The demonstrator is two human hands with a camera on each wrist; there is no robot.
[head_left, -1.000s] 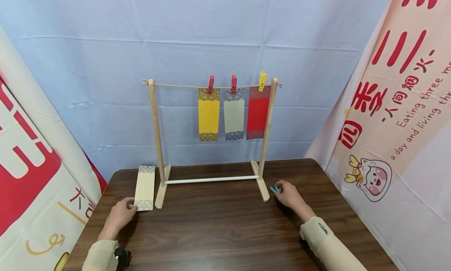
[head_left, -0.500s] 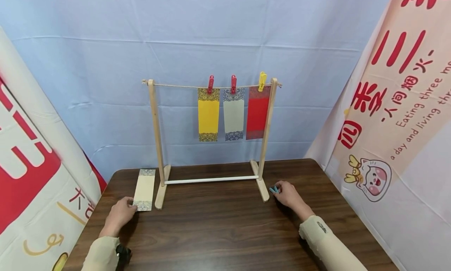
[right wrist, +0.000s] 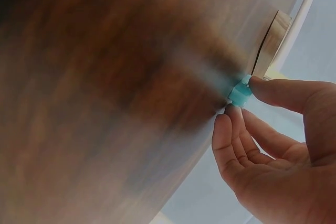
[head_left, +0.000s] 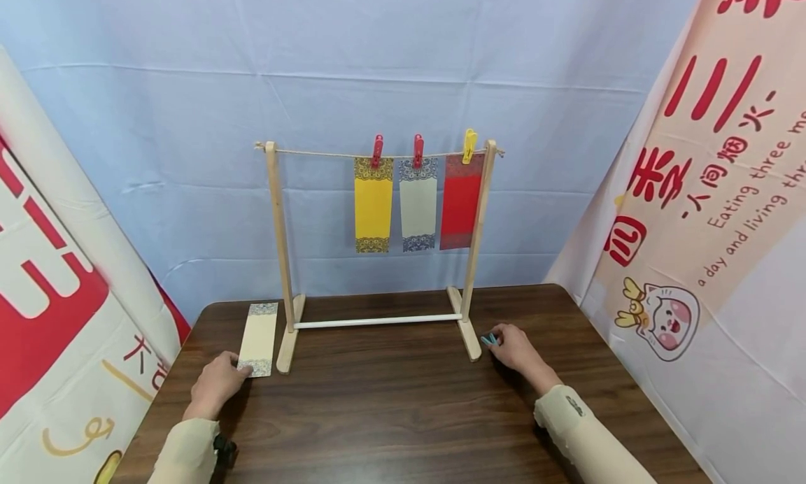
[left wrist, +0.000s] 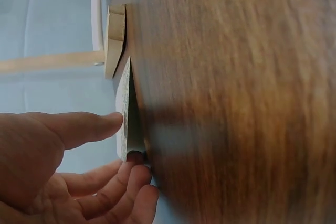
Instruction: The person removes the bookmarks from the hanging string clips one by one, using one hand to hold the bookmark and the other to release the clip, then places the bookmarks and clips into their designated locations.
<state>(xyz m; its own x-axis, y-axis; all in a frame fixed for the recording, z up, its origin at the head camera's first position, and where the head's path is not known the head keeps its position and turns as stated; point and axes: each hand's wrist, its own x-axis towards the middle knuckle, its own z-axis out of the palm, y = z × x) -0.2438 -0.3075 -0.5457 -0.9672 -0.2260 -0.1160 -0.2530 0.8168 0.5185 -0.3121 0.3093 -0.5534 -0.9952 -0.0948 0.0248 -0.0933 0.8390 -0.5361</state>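
My left hand (head_left: 217, 382) pinches the near-left corner of a cream card (head_left: 257, 337) with blue patterned ends, at the table's left side. In the left wrist view the thumb (left wrist: 107, 124) presses on the card's upper face, fingers bent at its underside, and its near edge (left wrist: 125, 124) is tilted up off the wood. Beside the rack's right foot, my right hand (head_left: 516, 347) pinches a teal clothespin (right wrist: 240, 94) between thumb and fingertips, close over the table. Other cards hang from the rack's string: yellow (head_left: 373, 208), grey (head_left: 418, 208) and red (head_left: 460, 208).
A wooden rack (head_left: 277, 232) with a white crossbar (head_left: 378, 322) stands at the back of the brown table (head_left: 403, 414). Two red clothespins (head_left: 418, 150) and a yellow clothespin (head_left: 469, 146) grip the hung cards. A pale blue cloth (head_left: 189, 120) hangs behind.
The cream card's far end has dropped toward the table. My left thumb has come further over the near corner, the hand shifting slightly right. The right hand has hardly moved.
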